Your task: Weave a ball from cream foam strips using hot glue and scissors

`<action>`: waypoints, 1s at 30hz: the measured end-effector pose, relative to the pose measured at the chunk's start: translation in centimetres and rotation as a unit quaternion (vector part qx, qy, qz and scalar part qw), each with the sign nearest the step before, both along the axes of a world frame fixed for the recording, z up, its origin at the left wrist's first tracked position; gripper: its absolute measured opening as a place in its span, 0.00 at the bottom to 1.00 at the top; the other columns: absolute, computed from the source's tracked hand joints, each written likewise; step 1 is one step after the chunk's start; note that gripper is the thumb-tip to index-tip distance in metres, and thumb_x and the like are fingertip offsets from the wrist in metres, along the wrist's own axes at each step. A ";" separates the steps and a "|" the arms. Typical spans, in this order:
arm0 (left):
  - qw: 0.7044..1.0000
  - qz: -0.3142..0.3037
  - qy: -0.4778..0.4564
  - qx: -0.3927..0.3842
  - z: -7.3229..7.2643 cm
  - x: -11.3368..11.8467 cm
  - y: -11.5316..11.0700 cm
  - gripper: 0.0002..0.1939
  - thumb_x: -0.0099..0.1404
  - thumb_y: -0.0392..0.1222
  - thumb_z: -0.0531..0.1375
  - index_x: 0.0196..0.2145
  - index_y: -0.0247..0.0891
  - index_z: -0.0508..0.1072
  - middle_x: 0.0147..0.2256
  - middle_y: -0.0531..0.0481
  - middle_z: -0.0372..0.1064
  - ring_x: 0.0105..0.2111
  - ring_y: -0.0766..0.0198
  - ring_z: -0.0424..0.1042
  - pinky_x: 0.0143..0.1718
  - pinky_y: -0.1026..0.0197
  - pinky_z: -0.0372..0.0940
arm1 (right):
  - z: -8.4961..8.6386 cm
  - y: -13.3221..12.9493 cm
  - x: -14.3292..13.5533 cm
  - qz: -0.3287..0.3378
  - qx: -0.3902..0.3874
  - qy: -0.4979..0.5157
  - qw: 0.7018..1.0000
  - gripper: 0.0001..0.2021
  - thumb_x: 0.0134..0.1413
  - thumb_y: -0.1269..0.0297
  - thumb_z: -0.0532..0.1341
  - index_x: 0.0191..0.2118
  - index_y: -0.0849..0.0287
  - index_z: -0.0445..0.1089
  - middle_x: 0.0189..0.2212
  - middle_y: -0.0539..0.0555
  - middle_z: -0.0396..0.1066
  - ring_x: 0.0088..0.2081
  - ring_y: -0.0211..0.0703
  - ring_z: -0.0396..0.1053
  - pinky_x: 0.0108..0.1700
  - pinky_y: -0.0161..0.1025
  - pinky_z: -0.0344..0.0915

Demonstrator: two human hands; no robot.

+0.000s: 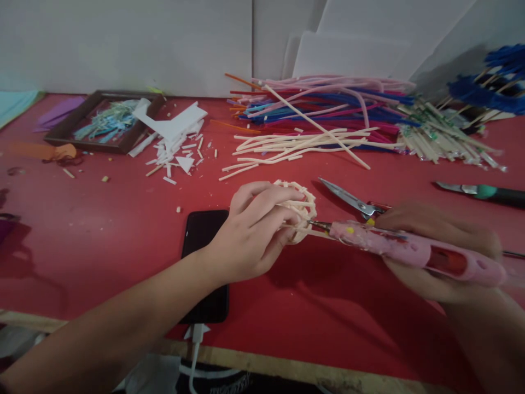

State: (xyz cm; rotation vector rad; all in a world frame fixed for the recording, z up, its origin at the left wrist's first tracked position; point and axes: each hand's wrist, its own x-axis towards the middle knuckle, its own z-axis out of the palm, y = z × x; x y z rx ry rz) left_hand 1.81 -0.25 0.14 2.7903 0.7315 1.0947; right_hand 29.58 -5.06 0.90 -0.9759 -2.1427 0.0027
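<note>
My left hand [254, 232] is closed round a small round frame of cream sticks [308, 205], held above the red table [135, 246]. In my right hand [438, 241], which is blurred, is a pink glue gun [394, 246]. Its metal nozzle touches or nearly touches the stick frame beside my left fingertips. One cream stick runs from the frame towards the gun. Open scissors [348, 198] lie just behind the gun, their handles partly hidden by my right hand. Under my left wrist is a black phone [209, 301] with a white cable plugged in.
Cream sticks [270, 145] and colourful pipe cleaners [311, 104] lie at the back. Further left are white scraps [172, 131] and a brown tray [118, 145] of shreds. A craft knife [488, 192], wrapped sticks [447, 134] and blue fluffy pieces [479, 96] are at right.
</note>
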 end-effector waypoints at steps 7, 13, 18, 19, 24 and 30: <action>1.000 -0.001 -0.005 -0.001 -0.1 0.0 0.0 0.04 0.70 0.33 0.57 0.41 0.39 0.69 0.53 0.41 0.75 0.53 0.58 0.69 0.62 0.52 0.59 | 0.0 0.3 0.3 0.006 -0.003 0.006 1.000 0.05 0.55 0.71 0.60 0.37 0.54 0.67 0.28 0.53 0.70 0.28 0.42 0.72 0.28 0.39 0.69; 1.000 -0.006 -0.004 -0.005 -0.1 0.0 0.0 0.04 0.70 0.33 0.57 0.42 0.38 0.70 0.53 0.41 0.75 0.54 0.58 0.69 0.62 0.52 0.58 | 0.2 0.4 0.2 -0.001 0.006 -0.004 1.000 0.05 0.55 0.71 0.61 0.35 0.54 0.67 0.27 0.52 0.70 0.27 0.42 0.72 0.26 0.38 0.69; 1.000 0.006 0.003 -0.005 0.0 0.0 -0.1 0.04 0.71 0.33 0.57 0.42 0.39 0.69 0.54 0.42 0.75 0.54 0.57 0.69 0.61 0.51 0.59 | -0.2 0.2 0.5 -0.006 0.002 0.009 1.000 0.05 0.55 0.72 0.62 0.35 0.55 0.67 0.27 0.52 0.70 0.27 0.40 0.71 0.26 0.37 0.68; 1.000 0.008 0.005 -0.004 0.0 0.0 -0.1 0.04 0.71 0.33 0.57 0.41 0.39 0.69 0.54 0.42 0.75 0.54 0.57 0.69 0.61 0.51 0.60 | -0.2 0.2 0.6 -0.006 0.004 0.011 1.000 0.05 0.55 0.72 0.62 0.35 0.55 0.67 0.27 0.52 0.70 0.27 0.40 0.71 0.26 0.37 0.68; 1.000 0.008 0.006 -0.001 0.0 0.0 -0.1 0.03 0.71 0.34 0.57 0.41 0.39 0.69 0.53 0.42 0.75 0.54 0.57 0.69 0.61 0.51 0.60 | -0.2 0.1 0.6 -0.013 -0.004 0.017 1.000 0.06 0.54 0.73 0.63 0.35 0.55 0.68 0.28 0.52 0.70 0.27 0.41 0.71 0.27 0.38 0.68; 1.000 -0.005 0.003 -0.003 0.0 0.0 0.0 0.05 0.70 0.32 0.57 0.41 0.39 0.70 0.53 0.42 0.75 0.55 0.58 0.68 0.63 0.52 0.58 | -1.0 0.0 1.1 -0.040 0.008 0.019 0.999 0.04 0.54 0.70 0.62 0.35 0.54 0.69 0.28 0.53 0.72 0.28 0.42 0.72 0.28 0.39 0.67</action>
